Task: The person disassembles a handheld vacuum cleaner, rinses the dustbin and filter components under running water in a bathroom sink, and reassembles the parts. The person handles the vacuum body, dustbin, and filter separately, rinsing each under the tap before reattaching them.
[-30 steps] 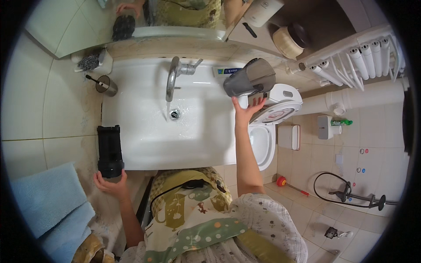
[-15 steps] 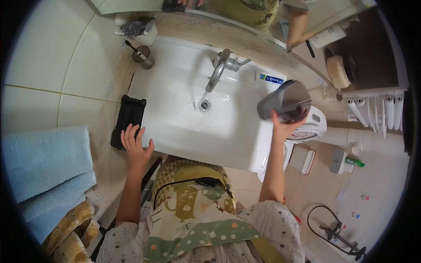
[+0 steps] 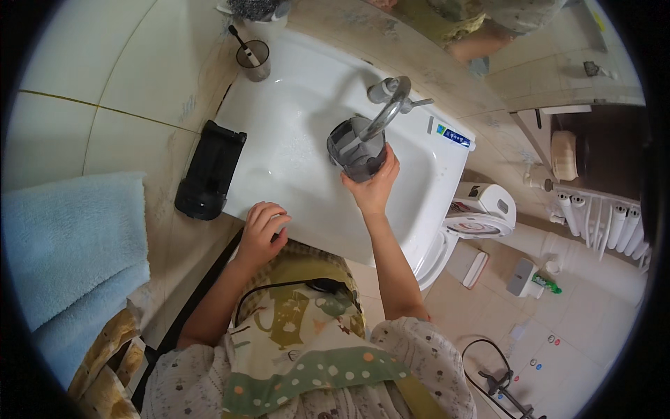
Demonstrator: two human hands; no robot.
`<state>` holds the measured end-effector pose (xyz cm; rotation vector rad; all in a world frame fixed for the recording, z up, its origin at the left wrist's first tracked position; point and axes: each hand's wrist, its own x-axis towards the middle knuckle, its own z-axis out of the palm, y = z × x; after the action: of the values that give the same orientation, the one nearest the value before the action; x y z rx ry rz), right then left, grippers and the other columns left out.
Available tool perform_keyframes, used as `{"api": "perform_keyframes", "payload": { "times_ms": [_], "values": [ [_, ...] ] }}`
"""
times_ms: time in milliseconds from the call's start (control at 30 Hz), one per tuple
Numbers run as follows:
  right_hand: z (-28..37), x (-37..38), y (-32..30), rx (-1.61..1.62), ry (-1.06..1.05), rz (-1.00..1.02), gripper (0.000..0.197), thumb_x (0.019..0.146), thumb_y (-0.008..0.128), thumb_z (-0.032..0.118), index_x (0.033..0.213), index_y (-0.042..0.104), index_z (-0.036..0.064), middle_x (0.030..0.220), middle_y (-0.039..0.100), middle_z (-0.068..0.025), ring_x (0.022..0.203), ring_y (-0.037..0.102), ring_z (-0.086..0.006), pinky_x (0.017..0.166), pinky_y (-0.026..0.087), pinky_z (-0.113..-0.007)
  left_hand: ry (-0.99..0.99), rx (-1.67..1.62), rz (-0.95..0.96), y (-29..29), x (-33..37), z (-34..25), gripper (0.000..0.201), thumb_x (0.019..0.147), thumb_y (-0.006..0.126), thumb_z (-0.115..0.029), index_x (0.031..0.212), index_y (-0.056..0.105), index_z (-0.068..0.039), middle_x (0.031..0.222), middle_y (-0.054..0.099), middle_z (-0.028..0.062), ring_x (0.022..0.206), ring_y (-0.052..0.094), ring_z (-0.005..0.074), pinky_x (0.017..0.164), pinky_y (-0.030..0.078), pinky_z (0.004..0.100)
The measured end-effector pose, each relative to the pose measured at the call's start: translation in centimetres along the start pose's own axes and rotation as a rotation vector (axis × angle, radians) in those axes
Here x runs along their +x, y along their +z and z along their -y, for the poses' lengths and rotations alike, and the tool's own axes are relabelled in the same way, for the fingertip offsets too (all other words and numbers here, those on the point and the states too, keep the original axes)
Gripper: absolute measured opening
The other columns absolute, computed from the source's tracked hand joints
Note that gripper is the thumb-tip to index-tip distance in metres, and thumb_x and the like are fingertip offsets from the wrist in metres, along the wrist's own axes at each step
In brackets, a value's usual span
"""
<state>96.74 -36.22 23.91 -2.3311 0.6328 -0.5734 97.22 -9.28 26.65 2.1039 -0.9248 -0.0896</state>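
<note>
My right hand (image 3: 373, 183) grips a see-through dark grey container (image 3: 354, 166) by its near right side. Its open top lies beneath the curved metal faucet (image 3: 396, 105), and a stream of water runs down into it. The container hangs over the white sink basin (image 3: 300, 150) and hides the drain. Nearer to me, my left hand (image 3: 264, 234) rests by the sink's front edge, empty, with loosely bent fingers and the thumb apart. Beyond it, at the sink's left side, lies a black plastic piece (image 3: 213, 171) like a holder or base.
A cup (image 3: 255, 66) with a toothbrush stands at the sink's far left corner. On the right rim lies a blue and white toothpaste tube (image 3: 453, 135). Light blue towels (image 3: 77, 244) hang at the left. A toilet (image 3: 481, 220) and a white radiator (image 3: 607, 227) are on the right.
My right hand has brought the grey container from the sink's right edge leftward under the running faucet. My left hand has drawn back from the black piece toward me. The view has turned somewhat.
</note>
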Motion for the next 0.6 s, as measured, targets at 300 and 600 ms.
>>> {"api": "perform_keyframes", "payload": {
  "times_ms": [300, 600],
  "values": [
    [0.7, -1.0, -3.8, 0.03, 0.174, 0.114, 0.104, 0.05, 0.086, 0.017, 0.137, 0.029, 0.0037, 0.125, 0.04, -0.0183, 0.117, 0.04, -0.0346, 0.099, 0.039, -0.042, -0.199, -0.163, 0.113, 0.4, 0.6, 1.4, 0.032, 0.075, 0.067, -0.003, 0.105, 0.058, -0.005, 0.101, 0.059, 0.0108, 0.097, 0.056, 0.029, 0.089, 0.045, 0.0397],
    [2.0, -2.5, -4.2, 0.595, 0.379, 0.287, 0.118, 0.051, 0.088, 0.01, 0.144, 0.017, 0.012, 0.133, 0.038, -0.0166, 0.124, 0.04, -0.0302, 0.102, 0.038, -0.043, -0.269, -0.701, 0.253, 5.0, 10.3, 3.9, 0.105, 0.065, 0.086, -0.032, 0.145, 0.023, -0.003, 0.138, 0.039, 0.0217, 0.13, 0.039, 0.0305, 0.107, 0.033, 0.0393]
  ]
}}
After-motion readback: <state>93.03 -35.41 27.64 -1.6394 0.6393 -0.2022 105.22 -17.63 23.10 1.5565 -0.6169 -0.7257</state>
